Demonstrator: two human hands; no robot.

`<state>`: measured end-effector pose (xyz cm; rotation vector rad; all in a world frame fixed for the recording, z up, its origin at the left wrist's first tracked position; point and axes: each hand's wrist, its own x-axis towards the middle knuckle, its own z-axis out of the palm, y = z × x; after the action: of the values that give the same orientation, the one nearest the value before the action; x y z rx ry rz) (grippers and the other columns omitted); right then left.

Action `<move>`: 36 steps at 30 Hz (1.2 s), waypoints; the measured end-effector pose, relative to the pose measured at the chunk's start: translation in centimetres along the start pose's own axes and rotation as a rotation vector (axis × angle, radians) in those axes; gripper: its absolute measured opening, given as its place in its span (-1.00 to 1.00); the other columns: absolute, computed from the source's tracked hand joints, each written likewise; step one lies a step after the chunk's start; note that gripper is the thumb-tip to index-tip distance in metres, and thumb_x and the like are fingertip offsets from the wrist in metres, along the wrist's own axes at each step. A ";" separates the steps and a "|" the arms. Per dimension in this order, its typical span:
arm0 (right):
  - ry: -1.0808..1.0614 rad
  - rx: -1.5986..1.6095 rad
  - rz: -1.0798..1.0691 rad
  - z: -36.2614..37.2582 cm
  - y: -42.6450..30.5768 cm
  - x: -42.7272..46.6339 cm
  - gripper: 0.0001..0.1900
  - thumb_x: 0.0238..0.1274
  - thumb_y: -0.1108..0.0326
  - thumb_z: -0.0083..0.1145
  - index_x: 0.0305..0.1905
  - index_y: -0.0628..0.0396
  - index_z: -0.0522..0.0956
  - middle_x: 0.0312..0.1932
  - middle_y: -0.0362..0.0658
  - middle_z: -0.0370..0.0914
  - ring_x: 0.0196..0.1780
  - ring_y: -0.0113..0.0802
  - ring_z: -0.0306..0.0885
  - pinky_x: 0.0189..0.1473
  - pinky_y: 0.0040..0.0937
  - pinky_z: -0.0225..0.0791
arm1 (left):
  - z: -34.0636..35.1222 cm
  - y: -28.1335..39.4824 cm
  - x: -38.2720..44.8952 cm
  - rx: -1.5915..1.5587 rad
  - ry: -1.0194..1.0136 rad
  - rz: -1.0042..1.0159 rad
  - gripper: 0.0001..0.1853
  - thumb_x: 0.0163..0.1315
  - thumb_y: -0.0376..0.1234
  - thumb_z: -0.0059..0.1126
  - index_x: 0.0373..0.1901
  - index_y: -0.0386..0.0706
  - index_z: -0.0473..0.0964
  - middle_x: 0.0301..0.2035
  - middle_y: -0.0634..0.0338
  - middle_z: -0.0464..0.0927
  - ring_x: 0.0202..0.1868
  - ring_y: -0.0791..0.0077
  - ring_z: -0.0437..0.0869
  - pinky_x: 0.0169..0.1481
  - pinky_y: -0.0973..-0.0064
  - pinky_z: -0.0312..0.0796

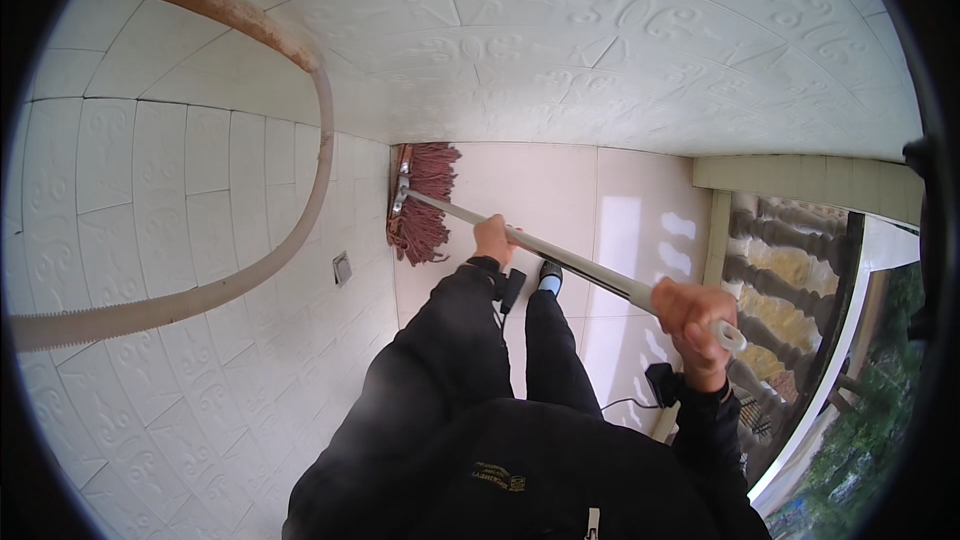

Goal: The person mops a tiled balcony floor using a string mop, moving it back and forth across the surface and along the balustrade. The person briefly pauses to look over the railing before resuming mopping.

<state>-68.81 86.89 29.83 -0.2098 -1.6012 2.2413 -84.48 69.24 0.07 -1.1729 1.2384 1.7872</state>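
Observation:
A mop with a reddish-brown string head [429, 204] lies on the pale tiled floor [525, 180], its clamp edge along the foot of the left wall in the far corner. From the clamp a light grey pole [581, 262] slants up towards me on the right. My left hand [495, 240] grips the pole at its lower part. Closed around the upper end is my right hand [697, 322], with the looped end cap [729, 336] sticking out past the fist.
An orange-brown and whitish hose or pipe [322, 135] curves along the left tiled wall [217, 225], above a small wall plate [342, 268]. An embossed white wall [570, 75] rises ahead. To the right, a doorway opens on stone balusters [780, 285]. My shoe [551, 274] stands near the mop.

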 end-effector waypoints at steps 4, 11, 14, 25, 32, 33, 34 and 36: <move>0.073 -0.062 0.010 0.4 -3.4 -1.3 -0.58 0.01 0.25 0.14 -0.77 0.12 0.20 -0.81 -0.21 0.23 -0.71 -0.33 0.12 -0.51 -0.32 0.05 | 1.2 -2.1 -3.1 0.045 -0.100 -0.101 -0.90 0.10 -0.50 -0.05 -0.34 -0.31 0.31 -0.43 0.06 0.33 -0.43 0.20 0.48 -0.18 0.17 0.51; -0.156 -0.023 -0.097 2.4 -8.6 -1.2 -0.54 0.00 0.25 0.23 -0.82 0.08 0.24 -0.90 -0.29 0.21 -0.83 -0.40 0.17 -0.58 -0.40 0.09 | 1.3 -1.5 -10.2 -0.081 -0.247 -0.078 -0.92 0.13 -0.50 -0.04 -0.38 -0.33 0.30 -0.46 0.08 0.31 -0.45 0.21 0.48 -0.24 0.18 0.51; -0.132 0.011 -0.085 2.2 -8.7 -0.4 -0.53 -0.01 0.25 0.24 -0.83 0.01 0.22 -0.91 -0.31 0.21 -0.84 -0.43 0.19 -0.61 -0.46 0.08 | -0.4 -1.2 -11.0 -0.120 -0.228 -0.070 -0.92 0.15 -0.49 -0.05 -0.43 -0.33 0.30 -0.47 0.11 0.32 -0.42 0.25 0.51 -0.23 0.21 0.52; -0.098 0.066 0.051 2.5 1.1 1.4 -0.57 0.00 0.26 0.20 -0.78 0.11 0.23 -0.81 -0.22 0.23 -0.71 -0.35 0.13 -0.48 -0.34 0.05 | -5.8 1.0 0.4 0.360 -0.246 0.337 -0.92 0.11 -0.50 -0.09 -0.40 -0.37 0.30 -0.42 0.04 0.34 -0.39 0.19 0.49 -0.24 0.20 0.53; -0.034 -0.051 0.022 3.0 -3.4 -1.4 -0.61 -0.09 0.29 0.19 -0.78 0.14 0.23 -0.82 -0.19 0.21 -0.75 -0.31 0.12 -0.52 -0.32 0.05 | -2.7 -2.1 -3.9 -0.004 -0.101 -0.057 -0.89 0.10 -0.48 -0.07 -0.39 -0.38 0.30 -0.46 0.05 0.33 -0.53 0.17 0.47 -0.32 0.14 0.55; -0.041 -0.066 0.025 3.1 -4.2 -1.2 -0.61 -0.11 0.29 0.19 -0.79 0.14 0.23 -0.84 -0.19 0.21 -0.77 -0.32 0.11 -0.53 -0.33 0.04 | -1.9 -2.6 -4.8 -0.006 -0.122 -0.072 -0.89 0.10 -0.48 -0.07 -0.39 -0.38 0.29 -0.46 0.05 0.33 -0.54 0.18 0.47 -0.33 0.13 0.55; -0.043 -0.069 0.024 3.2 -5.2 -1.1 -0.62 -0.13 0.30 0.18 -0.79 0.14 0.23 -0.85 -0.20 0.20 -0.78 -0.32 0.10 -0.55 -0.33 0.03 | -1.3 -2.9 -5.6 -0.014 -0.152 -0.089 -0.89 0.10 -0.49 -0.06 -0.39 -0.38 0.28 -0.46 0.05 0.32 -0.55 0.19 0.46 -0.34 0.12 0.55; -0.085 -0.060 -0.017 3.8 -6.7 -0.6 -0.60 -0.12 0.30 0.23 -0.81 0.13 0.24 -0.87 -0.21 0.22 -0.80 -0.36 0.13 -0.56 -0.38 0.03 | -0.6 -2.8 -7.3 -0.074 -0.227 -0.123 -0.88 0.09 -0.49 -0.04 -0.40 -0.37 0.27 -0.46 0.06 0.32 -0.53 0.22 0.46 -0.32 0.13 0.55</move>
<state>-68.05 85.17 37.32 -0.1181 -1.7089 2.2187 -79.09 69.41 5.79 -1.0299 0.9566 1.8297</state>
